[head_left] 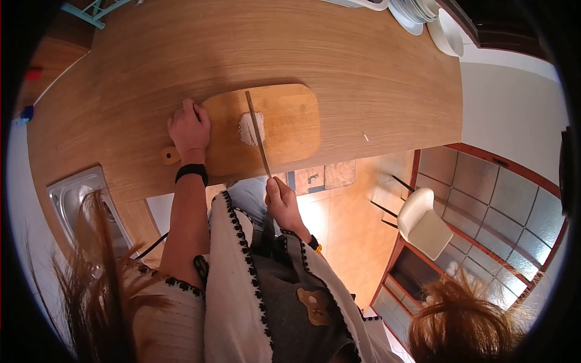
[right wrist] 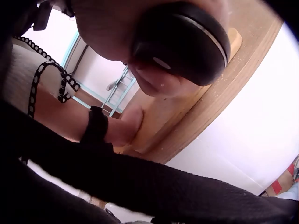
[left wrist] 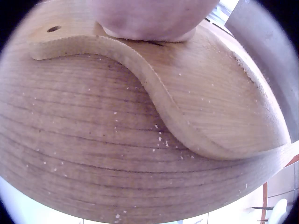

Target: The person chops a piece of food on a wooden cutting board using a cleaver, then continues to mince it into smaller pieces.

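A long knife lies across a patch of pale, crumbly food on the wooden cutting board. My right hand grips its handle at the near side; the black handle fills the top of the right wrist view, with the right hand round it. My left hand rests on the board's left edge beside its round-holed handle, fingers bent, their tips hidden. The left wrist view shows only the base of the left hand on the board, with the blade at the right.
Pale crumbs dot the wooden counter. A metal sink is at the left, and plates and a white bowl stand at the far right. A pale chair is on the floor at the right.
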The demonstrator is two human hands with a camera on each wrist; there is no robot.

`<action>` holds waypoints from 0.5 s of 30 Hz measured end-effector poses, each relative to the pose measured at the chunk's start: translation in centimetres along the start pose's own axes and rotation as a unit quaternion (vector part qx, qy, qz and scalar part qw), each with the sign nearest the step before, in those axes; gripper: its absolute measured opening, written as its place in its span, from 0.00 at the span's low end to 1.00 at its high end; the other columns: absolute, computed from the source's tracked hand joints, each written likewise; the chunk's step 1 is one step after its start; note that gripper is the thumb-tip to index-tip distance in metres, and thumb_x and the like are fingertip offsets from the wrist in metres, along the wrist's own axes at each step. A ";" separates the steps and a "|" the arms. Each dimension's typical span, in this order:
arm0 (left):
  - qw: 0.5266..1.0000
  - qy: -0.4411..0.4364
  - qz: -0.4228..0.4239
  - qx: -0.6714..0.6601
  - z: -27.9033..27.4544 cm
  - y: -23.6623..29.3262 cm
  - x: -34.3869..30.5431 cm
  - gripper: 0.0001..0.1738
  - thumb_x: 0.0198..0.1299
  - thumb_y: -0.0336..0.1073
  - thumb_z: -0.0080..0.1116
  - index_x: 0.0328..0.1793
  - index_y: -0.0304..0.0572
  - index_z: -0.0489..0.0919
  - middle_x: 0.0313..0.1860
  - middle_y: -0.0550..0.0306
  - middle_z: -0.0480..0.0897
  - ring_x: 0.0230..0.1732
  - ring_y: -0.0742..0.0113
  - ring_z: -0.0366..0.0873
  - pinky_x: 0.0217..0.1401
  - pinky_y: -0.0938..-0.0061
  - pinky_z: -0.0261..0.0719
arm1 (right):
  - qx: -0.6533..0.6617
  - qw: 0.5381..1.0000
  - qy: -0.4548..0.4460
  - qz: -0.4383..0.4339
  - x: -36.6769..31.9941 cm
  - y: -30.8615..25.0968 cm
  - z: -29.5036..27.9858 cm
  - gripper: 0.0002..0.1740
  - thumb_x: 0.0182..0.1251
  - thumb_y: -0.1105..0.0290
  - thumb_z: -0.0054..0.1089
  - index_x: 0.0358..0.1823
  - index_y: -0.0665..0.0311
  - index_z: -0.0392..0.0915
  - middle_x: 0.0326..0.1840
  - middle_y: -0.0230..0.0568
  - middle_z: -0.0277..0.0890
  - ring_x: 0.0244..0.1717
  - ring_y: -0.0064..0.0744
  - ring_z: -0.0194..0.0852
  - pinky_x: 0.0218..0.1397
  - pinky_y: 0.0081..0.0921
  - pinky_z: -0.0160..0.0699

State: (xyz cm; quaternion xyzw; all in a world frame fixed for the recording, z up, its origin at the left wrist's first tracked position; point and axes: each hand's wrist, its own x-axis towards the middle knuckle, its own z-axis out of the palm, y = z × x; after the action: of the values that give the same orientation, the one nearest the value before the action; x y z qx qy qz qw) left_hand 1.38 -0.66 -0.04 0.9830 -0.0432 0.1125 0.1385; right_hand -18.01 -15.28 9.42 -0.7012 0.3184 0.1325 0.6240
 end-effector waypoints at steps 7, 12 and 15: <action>1.000 -0.008 -0.005 0.004 -0.2 0.1 0.2 0.06 0.61 0.36 0.47 0.33 0.45 0.68 0.21 0.51 0.77 0.27 0.50 0.76 0.38 0.59 0.71 | 0.019 0.998 -0.011 0.051 1.2 2.6 -0.4 0.24 0.75 0.53 0.44 0.29 0.68 0.69 0.14 0.34 0.62 0.18 0.21 0.59 0.23 0.24 0.61; 1.000 -0.007 -0.008 -0.001 -0.1 0.1 0.1 0.06 0.61 0.37 0.47 0.34 0.45 0.69 0.22 0.50 0.78 0.28 0.49 0.76 0.39 0.58 0.71 | 0.059 0.998 -0.001 0.028 1.2 4.6 -0.7 0.24 0.74 0.54 0.45 0.29 0.68 0.70 0.14 0.32 0.63 0.17 0.20 0.59 0.22 0.24 0.60; 1.000 -0.007 -0.004 -0.002 0.0 0.0 0.2 0.06 0.61 0.37 0.46 0.34 0.45 0.69 0.22 0.49 0.78 0.28 0.49 0.76 0.39 0.58 0.71 | 0.053 0.998 0.008 0.019 1.2 4.5 -0.7 0.23 0.74 0.54 0.45 0.29 0.68 0.70 0.14 0.36 0.64 0.17 0.21 0.60 0.22 0.26 0.60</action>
State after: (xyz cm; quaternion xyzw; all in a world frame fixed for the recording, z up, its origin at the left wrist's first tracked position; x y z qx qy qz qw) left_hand 1.53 -0.65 0.03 0.9836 -0.0406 0.1054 0.1406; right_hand -19.99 -16.35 5.35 -0.6616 0.3435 0.1215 0.6553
